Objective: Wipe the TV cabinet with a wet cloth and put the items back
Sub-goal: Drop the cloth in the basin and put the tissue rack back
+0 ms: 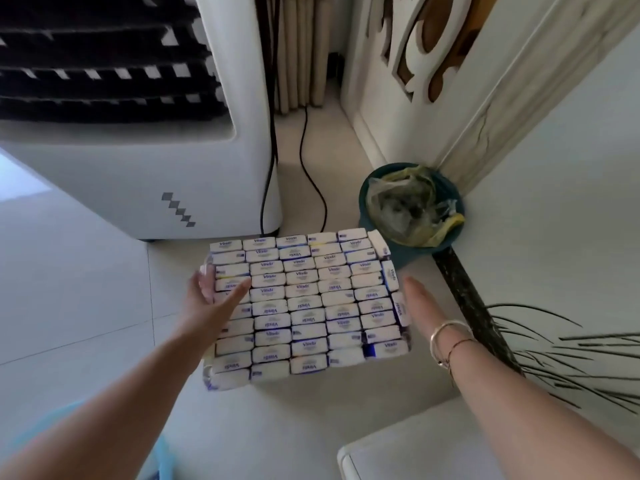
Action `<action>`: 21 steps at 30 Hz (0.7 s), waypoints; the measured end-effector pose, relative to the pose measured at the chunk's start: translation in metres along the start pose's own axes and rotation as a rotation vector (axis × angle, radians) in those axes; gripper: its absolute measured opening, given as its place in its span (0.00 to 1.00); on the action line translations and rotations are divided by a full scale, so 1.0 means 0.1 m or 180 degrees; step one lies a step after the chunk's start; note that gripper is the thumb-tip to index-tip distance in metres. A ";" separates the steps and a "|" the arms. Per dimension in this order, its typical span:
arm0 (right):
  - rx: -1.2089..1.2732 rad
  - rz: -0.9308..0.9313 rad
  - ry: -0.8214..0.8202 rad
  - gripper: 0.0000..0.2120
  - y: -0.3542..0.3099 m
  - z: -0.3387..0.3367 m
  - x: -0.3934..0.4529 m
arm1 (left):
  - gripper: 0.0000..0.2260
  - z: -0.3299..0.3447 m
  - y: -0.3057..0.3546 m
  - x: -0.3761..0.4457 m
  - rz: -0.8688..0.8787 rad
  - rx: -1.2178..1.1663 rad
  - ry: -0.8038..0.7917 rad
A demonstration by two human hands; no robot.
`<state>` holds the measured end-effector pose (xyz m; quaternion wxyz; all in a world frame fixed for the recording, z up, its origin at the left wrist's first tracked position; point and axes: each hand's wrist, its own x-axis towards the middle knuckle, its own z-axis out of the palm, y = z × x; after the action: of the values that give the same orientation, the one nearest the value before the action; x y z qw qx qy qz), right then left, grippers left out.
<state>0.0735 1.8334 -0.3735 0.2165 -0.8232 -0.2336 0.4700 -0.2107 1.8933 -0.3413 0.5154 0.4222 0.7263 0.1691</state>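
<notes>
A big flat block of tissue packs (308,306) sits on the pale floor, in front of a white air cooler (138,161) and just beside a small green bin (412,206) with a plastic bag in it. The left hand (211,292) is on the left edge of the block, with the thumb lying on top and the fingers round the side, so it looks like it holds that edge. The right hand (420,303) is flat with straight fingers, just beside the right edge, and it holds nothing; I cannot tell if it touches the block. The block is made of many little soft packs wrapped together, so it is likely light but floppy, and it may bend or sag in the middle. The wrap looks smooth and could slip. The best way to lift it is probably with one hand on each side, pressing in and getting fingers under the bottom. A white cabinet (554,237) stands at the right
</notes>
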 end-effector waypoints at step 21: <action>0.0842 0.0068 -0.0112 0.30 -0.38 -0.24 -0.77 | 0.46 -0.51 0.34 -0.47 0.0007 -0.0752 -0.0321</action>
<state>0.0530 1.8153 -0.2891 0.3139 -0.7816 -0.1645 0.5134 -0.2358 1.8861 -0.2687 0.5972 0.3672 0.6740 0.2327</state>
